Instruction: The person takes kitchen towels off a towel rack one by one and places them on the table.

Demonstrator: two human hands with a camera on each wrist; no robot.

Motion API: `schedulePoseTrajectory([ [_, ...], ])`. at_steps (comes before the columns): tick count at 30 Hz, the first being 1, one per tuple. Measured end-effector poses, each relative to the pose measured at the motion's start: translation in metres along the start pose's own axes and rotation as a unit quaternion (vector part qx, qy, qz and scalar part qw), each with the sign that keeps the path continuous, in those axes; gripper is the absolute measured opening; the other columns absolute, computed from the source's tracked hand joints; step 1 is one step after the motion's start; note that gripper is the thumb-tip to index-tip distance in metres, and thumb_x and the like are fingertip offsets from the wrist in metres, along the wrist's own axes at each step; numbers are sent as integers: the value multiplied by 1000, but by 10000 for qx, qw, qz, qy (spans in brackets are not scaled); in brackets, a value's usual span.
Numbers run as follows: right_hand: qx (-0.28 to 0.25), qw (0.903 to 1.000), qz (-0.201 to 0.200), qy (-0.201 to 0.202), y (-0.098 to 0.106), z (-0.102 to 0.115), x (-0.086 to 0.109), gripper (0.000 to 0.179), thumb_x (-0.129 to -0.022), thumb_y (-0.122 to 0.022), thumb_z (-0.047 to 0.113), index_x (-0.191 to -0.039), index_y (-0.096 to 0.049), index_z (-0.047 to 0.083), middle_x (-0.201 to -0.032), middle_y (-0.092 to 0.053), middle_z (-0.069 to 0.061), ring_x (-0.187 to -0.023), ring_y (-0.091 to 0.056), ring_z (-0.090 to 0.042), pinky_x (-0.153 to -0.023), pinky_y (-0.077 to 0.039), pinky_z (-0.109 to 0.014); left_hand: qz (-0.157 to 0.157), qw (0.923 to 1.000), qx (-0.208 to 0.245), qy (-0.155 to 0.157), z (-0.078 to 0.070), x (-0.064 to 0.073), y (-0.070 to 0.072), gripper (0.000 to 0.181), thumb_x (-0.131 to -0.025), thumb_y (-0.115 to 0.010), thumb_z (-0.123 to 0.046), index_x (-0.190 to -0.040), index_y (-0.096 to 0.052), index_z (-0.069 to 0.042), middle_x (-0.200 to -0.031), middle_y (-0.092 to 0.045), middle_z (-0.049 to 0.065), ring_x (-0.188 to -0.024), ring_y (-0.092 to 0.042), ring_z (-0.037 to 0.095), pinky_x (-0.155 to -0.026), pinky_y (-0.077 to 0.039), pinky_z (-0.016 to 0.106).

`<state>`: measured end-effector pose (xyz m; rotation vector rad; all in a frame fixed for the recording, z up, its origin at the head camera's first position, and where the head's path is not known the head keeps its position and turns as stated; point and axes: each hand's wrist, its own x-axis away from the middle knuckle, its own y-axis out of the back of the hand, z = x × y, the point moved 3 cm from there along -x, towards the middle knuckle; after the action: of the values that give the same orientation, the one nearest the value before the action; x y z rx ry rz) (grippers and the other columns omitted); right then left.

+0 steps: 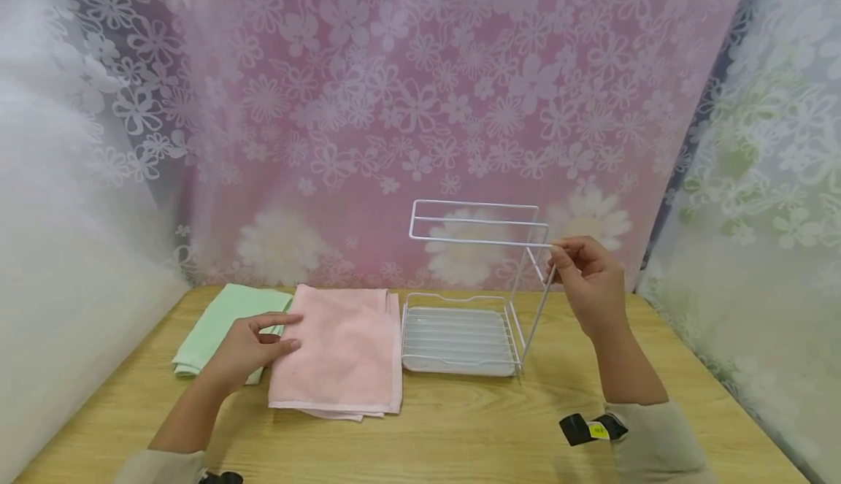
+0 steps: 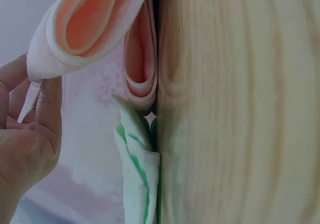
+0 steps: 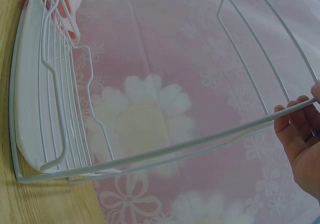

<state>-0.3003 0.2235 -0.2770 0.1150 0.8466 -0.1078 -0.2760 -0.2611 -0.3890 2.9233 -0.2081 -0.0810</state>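
Observation:
With its left edge pinched between thumb and fingers, the folded pink towel [image 1: 338,352] is held by my left hand [image 1: 246,349]. The left wrist view shows the held upper fold of this pink towel [image 2: 45,48] raised off the table, above another pink fold lying lower. A folded green towel [image 1: 220,323] lies behind and to the left of that hand. My right hand [image 1: 591,287] grips the upper right corner of a white wire rack [image 1: 482,242], fingers curled round the bar. A white tray [image 1: 453,371] sits beneath the rack's wire base.
Everything stands on a wood-grain table [image 1: 460,433]. Behind it hangs a pink flowered curtain [image 1: 368,141], with pale sheets at the left and right sides. The pink towel's right edge lies close against the rack's base.

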Motion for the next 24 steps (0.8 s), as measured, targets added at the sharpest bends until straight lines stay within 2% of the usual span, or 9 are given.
schedulePoseTrajectory([
  [3, 57, 9999, 71, 77, 1, 0, 0, 12, -96, -59, 0, -100, -64, -10, -77, -58, -17, -61, -60, -17, -59, -56, -22, 7, 9998, -161, 83, 4, -1, 4, 58, -82, -80, -17, -134, -59, -3, -123, -61, 24, -84, -69, 24, -63, -57, 39],
  [6, 92, 9999, 91, 60, 1, -1, 0, 14, -96, -59, 2, -101, -63, -10, -77, -58, -15, -62, -60, -18, -60, -56, -23, -51, 9991, -368, 189, 8, -1, 9, 57, -80, -82, -17, -133, -62, -7, -143, -45, 22, -93, -66, 22, -66, -57, 38],
  [8, 129, 9999, 87, 32, 0, -1, 0, 15, -96, -59, 2, -102, -62, -12, -76, -59, -14, -61, -60, -18, -60, -56, -23, -24, 9985, -490, 226, 11, -1, 12, 57, -80, -82, -17, -133, -62, -8, -147, -39, 23, -98, -65, 22, -68, -57, 38],
  [14, 235, 9997, 78, -22, 0, -2, 0, 19, -97, -59, 4, -102, -60, -14, -77, -58, -19, -60, -60, -20, -59, -56, -21, 158, 9983, -432, 369, 18, -2, 18, 59, -80, -82, -15, -134, -60, -8, -146, -40, 24, -99, -65, 23, -70, -57, 40],
  [19, 282, 9996, 25, -33, -1, -1, -1, 19, -96, -60, 6, -102, -61, -13, -78, -58, -21, -60, -60, -18, -60, -56, -21, 272, 9981, -468, 311, 20, -5, 22, 60, -79, -82, -14, -134, -60, -6, -132, -52, 23, -90, -65, 22, -69, -57, 40],
  [21, 181, 9998, -15, -18, -1, -1, 0, 18, -96, -61, 5, -101, -62, -12, -77, -58, -21, -60, -60, -17, -60, -56, -21, 351, 9976, -525, 292, 20, -6, 24, 60, -80, -82, -13, -135, -59, -4, -123, -58, 21, -87, -65, 22, -68, -57, 39],
  [24, -255, 9997, -39, 2, -1, -3, 1, 17, -95, -61, 2, -100, -62, -14, -77, -58, -22, -60, -60, -19, -60, -56, -22, 488, 9967, -556, 339, 22, -7, 26, 60, -80, -81, -12, -135, -58, -1, -112, -63, 17, -86, -65, 23, -67, -57, 39],
])
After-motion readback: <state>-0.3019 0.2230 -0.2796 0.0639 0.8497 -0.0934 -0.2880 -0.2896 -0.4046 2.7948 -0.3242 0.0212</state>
